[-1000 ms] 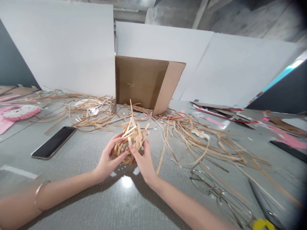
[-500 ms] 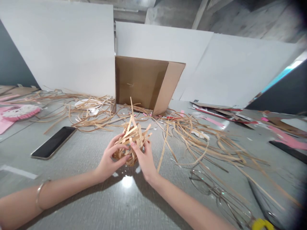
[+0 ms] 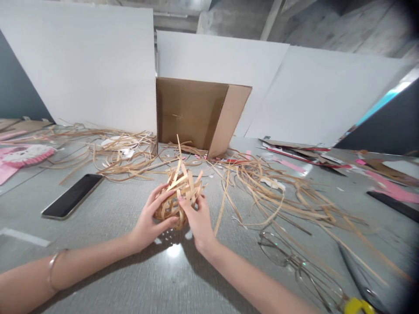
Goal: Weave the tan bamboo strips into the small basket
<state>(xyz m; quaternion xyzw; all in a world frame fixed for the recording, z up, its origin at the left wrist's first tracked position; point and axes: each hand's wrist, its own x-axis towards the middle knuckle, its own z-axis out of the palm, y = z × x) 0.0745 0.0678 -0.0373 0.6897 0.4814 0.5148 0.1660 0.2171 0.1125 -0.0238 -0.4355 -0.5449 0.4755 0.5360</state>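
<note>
Between my two hands is a small round woven basket (image 3: pixel 170 205) of tan flat strips, with loose strip ends sticking up from its top. My left hand (image 3: pixel 149 222) wraps its left side, fingers over the weave and thumb low at the front. On the right side my right hand (image 3: pixel 198 218) grips it, thumb pressed on the front strips and fingers behind, partly hidden. One long strip end rises above the rest. The basket is just over the grey table (image 3: pixel 137 279); whether it touches the surface I cannot tell.
A phone (image 3: pixel 72 196) lies left. Loose strips (image 3: pixel 131 161) are heaped behind it, and more strips (image 3: pixel 262 187) spread right. An open cardboard box (image 3: pixel 196 113) stands at the back. Eyeglasses (image 3: pixel 294 261) and yellow-handled scissors (image 3: pixel 358 305) lie front right.
My left index finger and thumb have shifted slightly on the weave, the thumb now lying further along the lower front. The upright strip ends have moved a little. Both hands still hold the basket.
</note>
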